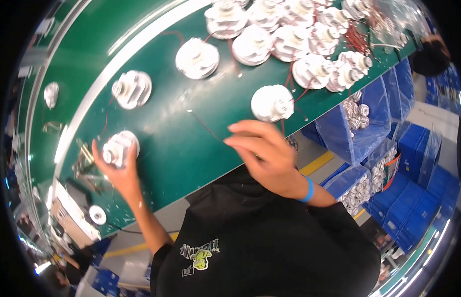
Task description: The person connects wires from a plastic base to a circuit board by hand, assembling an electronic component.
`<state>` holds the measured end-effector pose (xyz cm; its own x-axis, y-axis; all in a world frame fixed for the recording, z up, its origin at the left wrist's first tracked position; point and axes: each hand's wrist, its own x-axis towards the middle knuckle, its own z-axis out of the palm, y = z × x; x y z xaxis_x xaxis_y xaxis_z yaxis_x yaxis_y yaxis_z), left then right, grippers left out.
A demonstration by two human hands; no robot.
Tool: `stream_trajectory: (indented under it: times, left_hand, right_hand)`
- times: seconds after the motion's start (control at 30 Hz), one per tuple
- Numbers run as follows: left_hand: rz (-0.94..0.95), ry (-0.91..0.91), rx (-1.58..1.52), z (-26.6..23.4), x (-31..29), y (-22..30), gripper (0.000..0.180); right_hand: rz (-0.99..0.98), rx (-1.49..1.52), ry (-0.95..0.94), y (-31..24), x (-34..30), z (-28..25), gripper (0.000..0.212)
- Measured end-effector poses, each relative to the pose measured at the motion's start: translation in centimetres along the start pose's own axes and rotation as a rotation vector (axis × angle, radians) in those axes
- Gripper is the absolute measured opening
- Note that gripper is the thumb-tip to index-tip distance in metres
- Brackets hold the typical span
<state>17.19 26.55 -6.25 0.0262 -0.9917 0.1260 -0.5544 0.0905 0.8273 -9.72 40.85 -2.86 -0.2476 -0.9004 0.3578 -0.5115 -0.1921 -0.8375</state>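
My left hand (122, 179) is at the left of the green bench, its fingers and thumb wrapped round the sides of a white round housing (120, 147) with a short cylindrical neck. My right hand (271, 161), with a blue wristband, is raised over the bench's front edge. Its thumb and forefinger pinch a thin dark wire (206, 128), whose small white connector end points away to the left. Another white housing (271, 104) sits just beyond the right hand. Two more stand farther off, one at the left (133, 90) and one at the middle (197, 59).
Many white housings with red wires crowd the bench's far right (290, 42), beside a bundle of red wires (357, 37) and clear plastic. Blue bins (359, 143) with white parts stand below at right. Metal fittings (87, 163) and a white ring (97, 215) lie at left.
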Motion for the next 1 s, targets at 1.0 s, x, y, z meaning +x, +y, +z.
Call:
stream_trajectory:
  times: [1.0]
  left_hand:
    - [-0.11, -0.174, -0.255, 5.2, -8.2, 3.8, 0.084]
  right_hand:
    - [0.597, 0.661, -0.175, -0.4, 0.8, 7.8, 0.014]
